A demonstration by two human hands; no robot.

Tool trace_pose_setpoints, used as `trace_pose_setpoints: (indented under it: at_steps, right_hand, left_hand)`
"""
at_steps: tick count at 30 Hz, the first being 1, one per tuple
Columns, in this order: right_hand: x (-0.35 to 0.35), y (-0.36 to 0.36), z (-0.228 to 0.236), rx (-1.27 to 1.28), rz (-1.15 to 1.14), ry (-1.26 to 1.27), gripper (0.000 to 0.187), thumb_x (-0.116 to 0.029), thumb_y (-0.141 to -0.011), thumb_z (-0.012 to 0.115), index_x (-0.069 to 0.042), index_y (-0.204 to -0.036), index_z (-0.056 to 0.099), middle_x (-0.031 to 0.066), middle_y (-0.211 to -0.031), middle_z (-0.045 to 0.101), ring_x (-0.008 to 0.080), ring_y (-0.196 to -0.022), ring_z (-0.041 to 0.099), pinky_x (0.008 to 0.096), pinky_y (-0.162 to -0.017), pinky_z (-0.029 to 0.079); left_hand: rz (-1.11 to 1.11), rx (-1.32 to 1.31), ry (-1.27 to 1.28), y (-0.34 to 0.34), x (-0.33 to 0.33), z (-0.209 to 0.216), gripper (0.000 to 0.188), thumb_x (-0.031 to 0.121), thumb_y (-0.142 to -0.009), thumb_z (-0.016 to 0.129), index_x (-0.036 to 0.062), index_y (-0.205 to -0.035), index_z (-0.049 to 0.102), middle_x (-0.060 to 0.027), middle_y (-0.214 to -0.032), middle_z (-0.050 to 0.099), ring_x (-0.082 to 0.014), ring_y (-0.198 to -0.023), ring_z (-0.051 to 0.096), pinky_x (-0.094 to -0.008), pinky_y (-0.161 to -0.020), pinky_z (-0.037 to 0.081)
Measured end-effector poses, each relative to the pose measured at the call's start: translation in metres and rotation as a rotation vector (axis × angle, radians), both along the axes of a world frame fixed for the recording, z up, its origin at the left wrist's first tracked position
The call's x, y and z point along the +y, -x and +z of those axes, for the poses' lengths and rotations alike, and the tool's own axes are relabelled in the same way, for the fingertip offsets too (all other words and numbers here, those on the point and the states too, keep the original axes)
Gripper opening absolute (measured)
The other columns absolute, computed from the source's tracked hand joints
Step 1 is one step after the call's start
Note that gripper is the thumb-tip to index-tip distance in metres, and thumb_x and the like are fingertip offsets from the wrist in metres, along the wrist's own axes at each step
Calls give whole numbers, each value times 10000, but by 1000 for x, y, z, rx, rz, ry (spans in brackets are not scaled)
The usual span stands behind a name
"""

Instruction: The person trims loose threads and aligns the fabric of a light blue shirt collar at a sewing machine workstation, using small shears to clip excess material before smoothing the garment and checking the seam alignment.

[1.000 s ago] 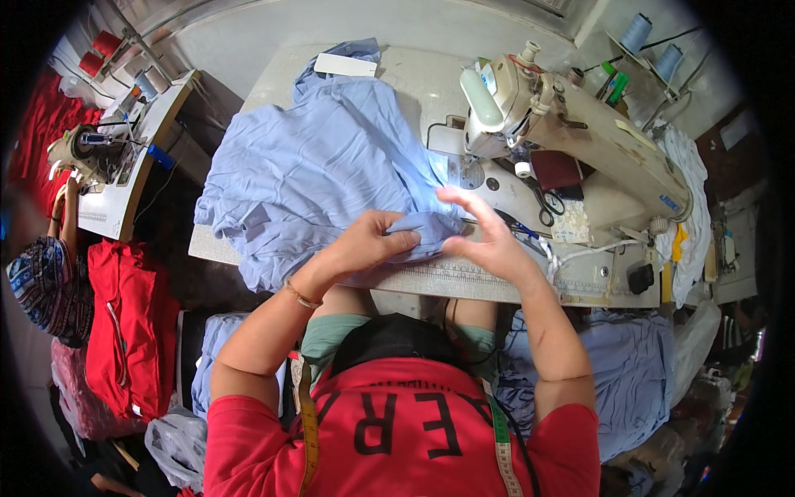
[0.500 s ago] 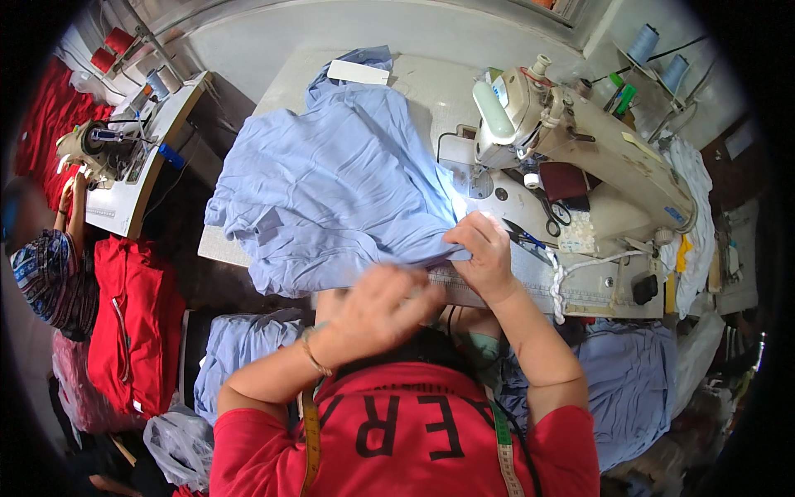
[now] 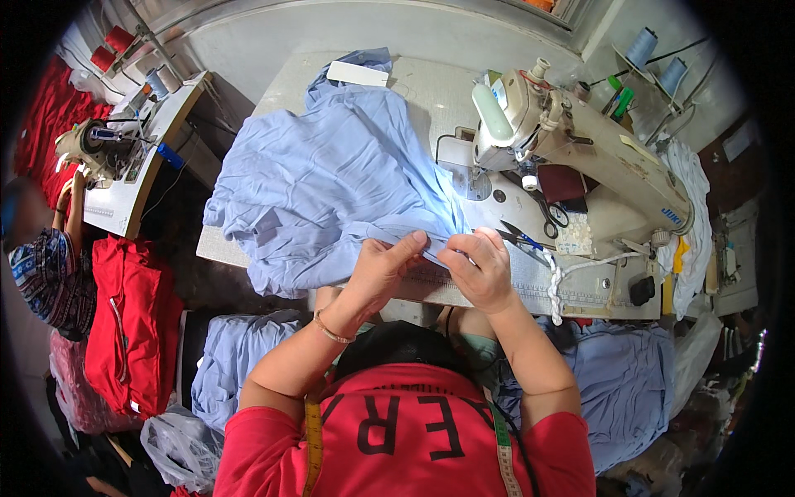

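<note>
A light blue garment lies spread and wrinkled over the left part of the sewing table. Along its near edge my left hand pinches the cloth between thumb and fingers. Close beside it, my right hand has its fingers closed on the same edge, close to the table's front. The sewing machine stands just beyond and to the right, its lamp lighting the cloth by the needle plate. A white card rests on the garment's far end.
Right of my hands lie thread snips, black scissors and a braided white cord. Blue cloth hangs below the table at right, more at left. At far left a person works at another sewing machine.
My left hand, blurred and off the cloth before, has come up to the garment's near edge and now pinches it. My right hand has shifted slightly, still holding the edge.
</note>
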State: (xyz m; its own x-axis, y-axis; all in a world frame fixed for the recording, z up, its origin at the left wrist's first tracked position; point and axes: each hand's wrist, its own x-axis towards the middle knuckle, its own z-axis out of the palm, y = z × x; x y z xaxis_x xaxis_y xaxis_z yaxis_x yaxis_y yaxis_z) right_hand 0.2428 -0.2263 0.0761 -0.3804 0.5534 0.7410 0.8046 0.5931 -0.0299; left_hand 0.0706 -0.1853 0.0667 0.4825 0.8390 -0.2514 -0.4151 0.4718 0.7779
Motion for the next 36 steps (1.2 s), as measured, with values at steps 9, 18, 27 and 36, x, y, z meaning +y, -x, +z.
trace_pose_setpoints:
  at_steps: [9,18,27,36]
  right_hand:
    - [0,2,-1,11,-34,73,152,-83,-701,611,-130,-834,555,5,-981,600,166,-729,577,323,-712,418]
    - [-6,2,-3,-62,-125,40,159,-112,-706,610,-152,-853,566,-24,-1003,585,143,-785,553,329,-737,391]
    - [-9,4,12,142,-59,246,158,-142,-714,633,-140,-864,585,-9,-895,597,179,-791,547,359,-788,347]
    - [-3,6,21,189,-155,371,61,-153,-779,625,-114,-806,586,7,-820,593,206,-777,545,370,-774,334]
  left_hand:
    - [-50,-175,136,-3,7,-2,186,146,-837,659,-23,-911,633,-68,-882,637,-137,-760,596,-290,-691,500]
    - [-160,-102,145,1,11,-9,182,111,-806,685,11,-945,624,-45,-882,631,-131,-781,586,-265,-653,484]
    - [-160,-103,68,-2,12,-16,221,82,-804,641,49,-1013,578,-36,-919,608,-125,-772,572,-262,-657,472]
    - [-113,99,-198,-1,8,-23,260,160,-797,651,3,-1003,622,-34,-929,625,-122,-818,565,-261,-725,462]
